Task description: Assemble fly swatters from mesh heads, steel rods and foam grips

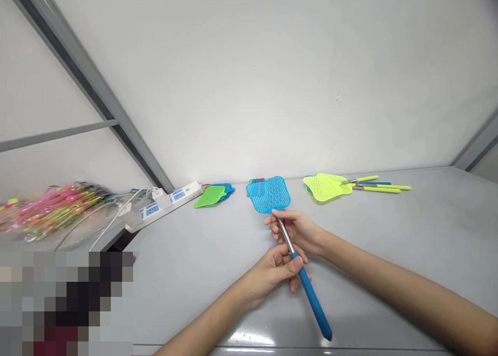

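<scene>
Both hands hold one blue fly swatter (268, 194) above the grey table, its perforated head pointing away from me and its blue grip slanting down to the right. My left hand (278, 270) is closed around the upper end of the blue grip, thumb on top. Higher up, my right hand (298, 229) pinches the silver metal rod just below the head. Behind the swatter's head, the colored ends of several thin handles show, partly hidden.
Yellow-green fly swatters (329, 187) with a blue one lie stacked at the right. Green and blue swatter heads (210, 196) lie left of centre. A white power strip (167, 205) with plugs runs along the left edge. Bagged colorful items (58, 208) are heaped beyond it.
</scene>
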`<state>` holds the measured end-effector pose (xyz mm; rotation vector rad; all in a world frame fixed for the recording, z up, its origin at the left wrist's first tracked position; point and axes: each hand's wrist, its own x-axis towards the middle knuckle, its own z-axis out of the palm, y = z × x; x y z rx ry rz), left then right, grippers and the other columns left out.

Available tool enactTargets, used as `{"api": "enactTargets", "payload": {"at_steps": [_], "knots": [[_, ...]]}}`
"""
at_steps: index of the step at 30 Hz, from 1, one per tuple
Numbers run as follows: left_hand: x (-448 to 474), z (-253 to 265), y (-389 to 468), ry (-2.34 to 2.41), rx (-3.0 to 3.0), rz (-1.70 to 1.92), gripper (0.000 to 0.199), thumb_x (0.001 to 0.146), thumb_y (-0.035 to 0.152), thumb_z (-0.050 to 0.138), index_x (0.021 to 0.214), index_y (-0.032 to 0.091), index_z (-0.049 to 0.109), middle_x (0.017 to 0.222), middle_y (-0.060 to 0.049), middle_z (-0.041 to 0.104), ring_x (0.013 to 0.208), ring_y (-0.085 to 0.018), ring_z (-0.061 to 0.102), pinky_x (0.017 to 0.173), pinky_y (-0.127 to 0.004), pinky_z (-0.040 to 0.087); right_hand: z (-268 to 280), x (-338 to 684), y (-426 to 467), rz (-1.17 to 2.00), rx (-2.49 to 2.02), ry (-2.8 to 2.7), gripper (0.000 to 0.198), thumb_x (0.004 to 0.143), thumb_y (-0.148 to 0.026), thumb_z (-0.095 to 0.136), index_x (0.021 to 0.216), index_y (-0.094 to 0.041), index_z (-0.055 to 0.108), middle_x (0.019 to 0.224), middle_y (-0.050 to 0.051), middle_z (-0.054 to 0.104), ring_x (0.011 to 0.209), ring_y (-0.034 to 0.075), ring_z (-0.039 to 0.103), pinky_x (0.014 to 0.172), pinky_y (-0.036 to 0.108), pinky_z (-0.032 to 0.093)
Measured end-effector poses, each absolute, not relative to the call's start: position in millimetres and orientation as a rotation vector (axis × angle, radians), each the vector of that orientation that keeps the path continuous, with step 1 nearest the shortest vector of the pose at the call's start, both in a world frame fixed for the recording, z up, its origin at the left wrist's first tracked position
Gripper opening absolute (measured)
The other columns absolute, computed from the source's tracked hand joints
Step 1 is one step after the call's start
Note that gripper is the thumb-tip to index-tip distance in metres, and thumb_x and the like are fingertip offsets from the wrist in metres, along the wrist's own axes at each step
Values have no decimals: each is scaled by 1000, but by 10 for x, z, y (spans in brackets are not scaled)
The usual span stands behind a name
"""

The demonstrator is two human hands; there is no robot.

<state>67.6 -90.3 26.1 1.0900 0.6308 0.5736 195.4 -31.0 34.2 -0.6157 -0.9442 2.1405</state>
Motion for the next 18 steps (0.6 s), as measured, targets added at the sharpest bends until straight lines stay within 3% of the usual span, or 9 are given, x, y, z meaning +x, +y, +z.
{"api": "enactTargets", "payload": {"at_steps": [5, 12, 18], "knots": [[683, 267, -909, 664, 1089, 593, 27, 79, 40, 52, 86, 14, 53, 71, -3, 57, 49, -7, 49, 54, -22, 34, 310, 1935, -313, 2128, -670, -967, 30, 77, -39, 54, 76, -11, 64, 61, -1, 54, 54, 8, 52, 50, 17, 40], [703, 278, -914, 753, 1249, 649, 30, 78, 41, 53, 75, 11, 56, 49, 2, 47, 47, -8, 43, 54, -22, 31, 308, 1921, -334, 2145, -722, -969, 30, 75, -39, 56, 74, -10, 64, 62, 0, 54, 55, 7, 50, 51, 17, 40], [708, 263, -901, 851, 1354, 688, 33, 77, 42, 54, 61, 13, 50, 48, 2, 46, 46, -8, 41, 49, -21, 30, 307, 1931, -325, 2143, -742, -960, 27, 75, -37, 55, 73, -11, 64, 60, -1, 53, 52, 6, 49, 50, 17, 39]]}}
